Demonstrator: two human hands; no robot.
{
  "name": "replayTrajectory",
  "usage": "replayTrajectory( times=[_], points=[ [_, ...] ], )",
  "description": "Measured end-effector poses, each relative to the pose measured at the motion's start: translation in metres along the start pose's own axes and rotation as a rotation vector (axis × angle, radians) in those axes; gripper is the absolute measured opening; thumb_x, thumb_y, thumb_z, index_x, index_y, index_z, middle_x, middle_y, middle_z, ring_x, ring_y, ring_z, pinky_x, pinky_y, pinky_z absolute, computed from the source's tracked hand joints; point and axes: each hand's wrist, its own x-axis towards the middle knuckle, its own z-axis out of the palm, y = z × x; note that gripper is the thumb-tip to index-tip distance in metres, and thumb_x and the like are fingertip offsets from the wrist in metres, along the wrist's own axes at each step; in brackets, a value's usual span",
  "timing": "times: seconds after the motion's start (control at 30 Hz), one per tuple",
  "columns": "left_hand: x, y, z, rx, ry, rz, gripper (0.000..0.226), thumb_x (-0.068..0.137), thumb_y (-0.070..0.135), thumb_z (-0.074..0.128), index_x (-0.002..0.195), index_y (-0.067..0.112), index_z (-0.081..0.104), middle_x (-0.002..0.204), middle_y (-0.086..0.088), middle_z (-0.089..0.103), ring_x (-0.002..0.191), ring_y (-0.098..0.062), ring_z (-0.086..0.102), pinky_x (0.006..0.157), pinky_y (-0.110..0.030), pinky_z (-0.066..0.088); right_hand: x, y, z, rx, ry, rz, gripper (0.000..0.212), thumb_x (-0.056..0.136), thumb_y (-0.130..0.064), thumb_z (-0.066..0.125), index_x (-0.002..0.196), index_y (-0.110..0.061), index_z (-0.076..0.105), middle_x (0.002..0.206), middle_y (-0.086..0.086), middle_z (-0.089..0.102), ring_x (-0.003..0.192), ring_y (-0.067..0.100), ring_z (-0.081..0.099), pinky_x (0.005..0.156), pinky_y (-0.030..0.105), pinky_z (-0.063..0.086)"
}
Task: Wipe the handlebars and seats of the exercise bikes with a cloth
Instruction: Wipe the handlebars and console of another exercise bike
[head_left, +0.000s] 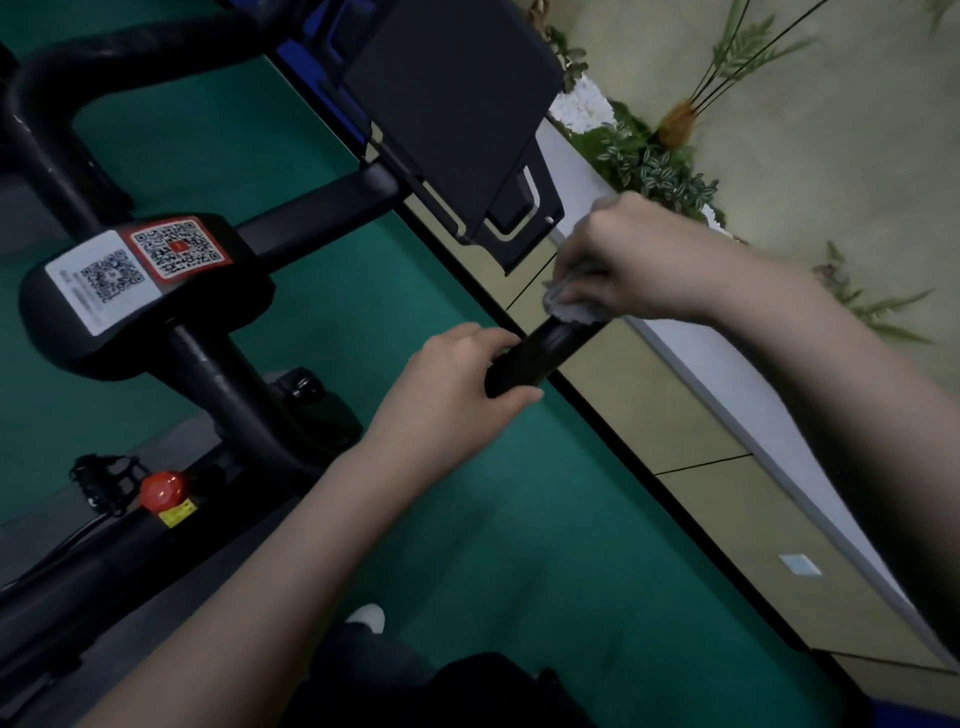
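A black exercise bike fills the left side of the view. Its right handlebar grip points toward a low wall. My left hand grips this bar from below, fingers curled round it. My right hand holds a pale grey cloth bunched over the bar's far tip. The bike's centre hub carries two QR-code stickers, and the left handlebar loop curves at the top left. A dark console screen stands above the bars. No seat is in view.
Green floor lies under the bike. A red knob and a pedal sit low on the frame at the left. A low beige wall with a white ledge runs diagonally on the right, with plants on it.
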Motion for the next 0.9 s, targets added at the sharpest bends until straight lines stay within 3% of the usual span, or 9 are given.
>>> replayTrajectory(
  times=[0.1, 0.23, 0.37, 0.43, 0.53, 0.63, 0.73, 0.8, 0.9],
  points=[
    [0.000, 0.000, -0.001, 0.008, -0.008, 0.002, 0.046, 0.081, 0.039, 0.070, 0.122, 0.021, 0.060, 0.108, 0.002, 0.061, 0.098, -0.014, 0.056, 0.084, -0.023, 0.042, 0.004, 0.009, -0.008, -0.020, -0.020, 0.028, 0.017, 0.084, -0.023, 0.069, 0.098, -0.013, 0.073, 0.083, 0.004, 0.069, 0.073, 0.016, 0.055, 0.069, 0.027, 0.045],
    [0.000, 0.000, -0.001, 0.019, -0.029, -0.005, 0.047, 0.082, 0.040, 0.069, 0.124, 0.023, 0.059, 0.111, 0.004, 0.061, 0.099, -0.013, 0.056, 0.084, -0.021, 0.041, -0.009, 0.033, -0.018, 0.093, 0.081, 0.186, 0.015, 0.088, -0.026, 0.064, 0.095, -0.014, 0.069, 0.080, 0.000, 0.064, 0.062, -0.004, 0.047, 0.051, 0.013, 0.033],
    [0.000, 0.001, -0.002, 0.036, -0.038, -0.004, 0.044, 0.083, 0.039, 0.068, 0.123, 0.023, 0.059, 0.110, 0.004, 0.061, 0.099, -0.011, 0.055, 0.084, -0.020, 0.040, -0.031, 0.029, 0.009, 0.411, 0.339, 0.299, 0.013, 0.092, -0.027, 0.059, 0.095, -0.016, 0.067, 0.070, 0.004, 0.064, 0.050, 0.016, 0.059, 0.043, 0.019, 0.048],
    [0.000, 0.001, -0.002, 0.042, -0.035, -0.008, 0.044, 0.082, 0.040, 0.068, 0.122, 0.024, 0.060, 0.109, 0.005, 0.061, 0.098, -0.010, 0.055, 0.084, -0.020, 0.040, -0.039, 0.030, 0.029, 0.591, 0.528, 0.393, 0.014, 0.093, -0.026, 0.059, 0.096, -0.016, 0.068, 0.075, 0.004, 0.067, 0.056, 0.020, 0.063, 0.050, 0.025, 0.053],
    [0.001, 0.001, 0.000, 0.060, -0.025, -0.008, 0.039, 0.081, 0.040, 0.068, 0.118, 0.026, 0.061, 0.106, 0.007, 0.062, 0.095, -0.008, 0.055, 0.082, -0.021, 0.042, -0.039, 0.031, 0.057, 0.902, 0.801, 0.533, 0.014, 0.092, -0.023, 0.060, 0.096, -0.015, 0.070, 0.087, -0.004, 0.068, 0.082, 0.012, 0.065, 0.081, 0.035, 0.055],
    [0.001, 0.001, 0.001, 0.073, -0.015, -0.009, 0.037, 0.081, 0.039, 0.069, 0.115, 0.026, 0.062, 0.103, 0.010, 0.062, 0.092, -0.006, 0.055, 0.079, -0.019, 0.040, -0.034, 0.010, 0.082, 1.065, 1.096, 0.644, 0.013, 0.093, -0.015, 0.058, 0.097, -0.008, 0.068, 0.090, -0.002, 0.067, 0.090, 0.010, 0.063, 0.087, 0.034, 0.052],
    [0.002, 0.001, 0.000, 0.087, -0.020, -0.010, 0.037, 0.081, 0.039, 0.069, 0.115, 0.027, 0.063, 0.102, 0.010, 0.062, 0.093, -0.007, 0.056, 0.080, -0.022, 0.043, -0.035, -0.020, 0.099, 1.039, 1.327, 0.709, 0.008, 0.092, -0.010, 0.059, 0.095, -0.011, 0.066, 0.090, -0.005, 0.065, 0.091, -0.001, 0.059, 0.089, 0.023, 0.049],
    [0.002, 0.001, 0.000, 0.089, -0.025, -0.012, 0.037, 0.080, 0.039, 0.068, 0.115, 0.028, 0.062, 0.102, 0.011, 0.062, 0.093, -0.007, 0.056, 0.080, -0.020, 0.042, -0.033, -0.015, 0.099, 1.087, 1.332, 0.697, 0.008, 0.092, -0.011, 0.059, 0.094, -0.015, 0.066, 0.091, -0.007, 0.065, 0.092, 0.000, 0.060, 0.089, 0.023, 0.049],
    [0.002, 0.003, 0.000, 0.079, -0.035, -0.023, 0.036, 0.080, 0.038, 0.068, 0.115, 0.029, 0.062, 0.102, 0.012, 0.061, 0.091, -0.006, 0.056, 0.078, -0.018, 0.042, -0.024, 0.012, 0.089, 1.468, 1.146, 0.646, 0.012, 0.091, -0.014, 0.057, 0.091, -0.015, 0.068, 0.088, 0.000, 0.069, 0.094, 0.018, 0.064, 0.092, 0.038, 0.050]
  ],
)
